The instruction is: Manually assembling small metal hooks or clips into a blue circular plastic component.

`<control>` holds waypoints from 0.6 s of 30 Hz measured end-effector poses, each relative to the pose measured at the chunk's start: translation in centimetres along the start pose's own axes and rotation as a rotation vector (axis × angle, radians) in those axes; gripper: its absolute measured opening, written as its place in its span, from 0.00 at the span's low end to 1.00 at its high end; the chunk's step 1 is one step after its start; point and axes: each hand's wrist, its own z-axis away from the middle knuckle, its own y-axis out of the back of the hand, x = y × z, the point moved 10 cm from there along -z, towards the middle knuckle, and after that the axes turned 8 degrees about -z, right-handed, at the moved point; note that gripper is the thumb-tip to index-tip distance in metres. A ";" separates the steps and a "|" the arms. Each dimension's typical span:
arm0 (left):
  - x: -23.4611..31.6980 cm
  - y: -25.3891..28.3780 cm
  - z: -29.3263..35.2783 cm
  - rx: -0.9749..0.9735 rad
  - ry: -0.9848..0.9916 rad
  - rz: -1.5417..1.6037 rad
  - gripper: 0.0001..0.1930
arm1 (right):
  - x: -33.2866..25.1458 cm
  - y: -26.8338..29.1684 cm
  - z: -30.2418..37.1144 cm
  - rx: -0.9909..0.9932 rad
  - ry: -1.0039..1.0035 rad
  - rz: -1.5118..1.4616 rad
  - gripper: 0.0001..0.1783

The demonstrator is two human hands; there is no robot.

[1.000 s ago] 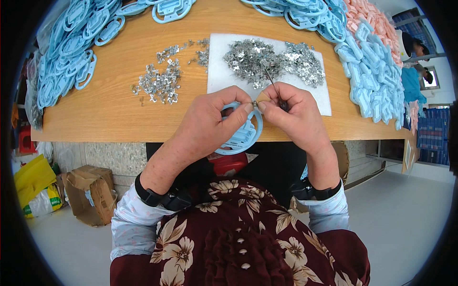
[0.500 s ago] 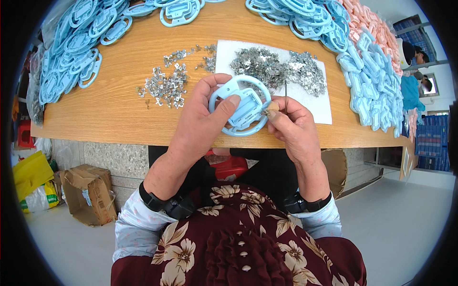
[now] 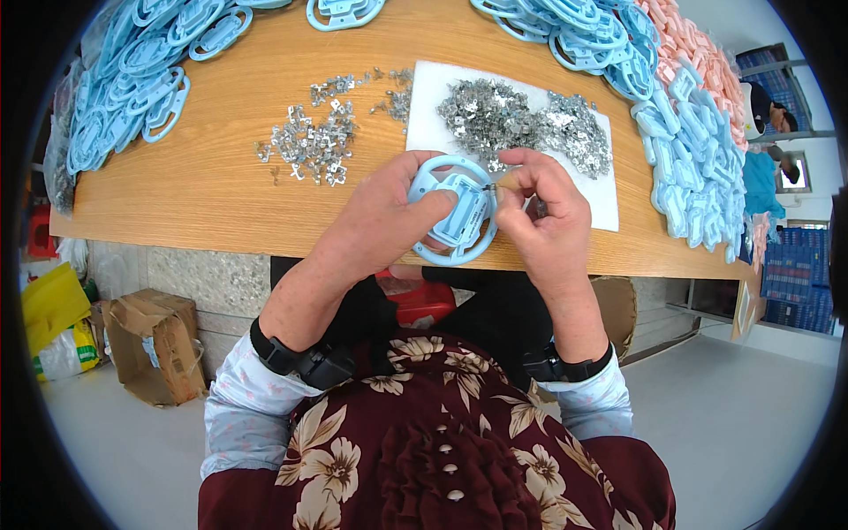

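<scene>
My left hand [image 3: 389, 208] holds a light-blue plastic steering-wheel-shaped part [image 3: 462, 212], thumb on its raised middle and the other fingers behind it. My right hand [image 3: 548, 212] is at the part's right side, thumb and forefinger closed on a thin metal tool [image 3: 491, 187], mostly hidden by the fingers. The tool's dark tip meets the edge of the part's middle. Beyond the hands, small silver metal clips [image 3: 490, 115] lie heaped on a white foam sheet [image 3: 427, 88]. More loose metal clips [image 3: 314, 141] are spread on the wooden table [image 3: 221, 177] to the left.
Blue wheel parts [image 3: 132, 97] are piled at the far left, with another wheel pile [image 3: 592, 40] at the far right. Blue plastic pieces [image 3: 689, 177] and pink pieces [image 3: 698, 62] cover the right end. A cardboard box [image 3: 155, 344] stands on the floor at left.
The wheel part and both hands have shifted slightly right. My right hand has turned; the thin rod that stood upright from it now hardly shows, and a dark tip points at the wheel part.
</scene>
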 end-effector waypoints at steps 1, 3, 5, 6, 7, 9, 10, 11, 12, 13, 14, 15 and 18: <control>0.0 0.1 0.0 0.007 -0.001 -0.007 0.24 | -0.8 -0.4 -0.1 -0.014 0.015 0.061 0.11; -0.1 0.1 0.0 0.013 -0.004 -0.004 0.24 | -1.6 -1.0 -0.1 -0.020 0.070 0.158 0.10; -0.1 0.1 0.0 0.011 -0.008 0.015 0.24 | -2.1 -1.2 -0.1 -0.006 0.152 0.231 0.10; -0.2 0.1 0.0 0.007 -0.004 0.013 0.24 | -2.4 -1.3 -0.1 0.003 0.195 0.259 0.09; -0.2 0.1 -0.1 0.003 0.000 0.010 0.24 | -2.7 -1.5 -0.1 0.012 0.239 0.286 0.09; -0.3 0.2 -0.2 0.003 0.002 -0.012 0.24 | -3.2 -1.9 0.0 0.000 0.308 0.366 0.08; -0.5 0.3 -0.3 0.009 -0.001 -0.030 0.24 | -3.6 -2.2 0.1 -0.021 0.334 0.417 0.08; -0.6 0.3 -0.3 0.014 -0.004 -0.048 0.24 | -3.9 -2.5 0.2 -0.042 0.360 0.469 0.08; -0.5 0.3 -0.3 0.013 -0.004 -0.062 0.24 | -4.0 -2.6 0.3 -0.060 0.345 0.487 0.07; -0.3 0.3 -0.3 0.013 -0.004 -0.075 0.24 | -4.1 -2.6 0.3 -0.079 0.331 0.504 0.07; -0.3 0.3 -0.3 0.013 -0.004 -0.089 0.24 | -3.9 -2.6 0.4 -0.097 0.316 0.520 0.06; -0.3 0.4 -0.3 0.010 -0.009 -0.086 0.24 | -3.7 -2.4 0.4 -0.099 0.294 0.487 0.06; -0.5 0.4 -0.4 0.002 -0.019 -0.068 0.25 | -2.7 -1.8 0.3 -0.098 0.193 0.390 0.06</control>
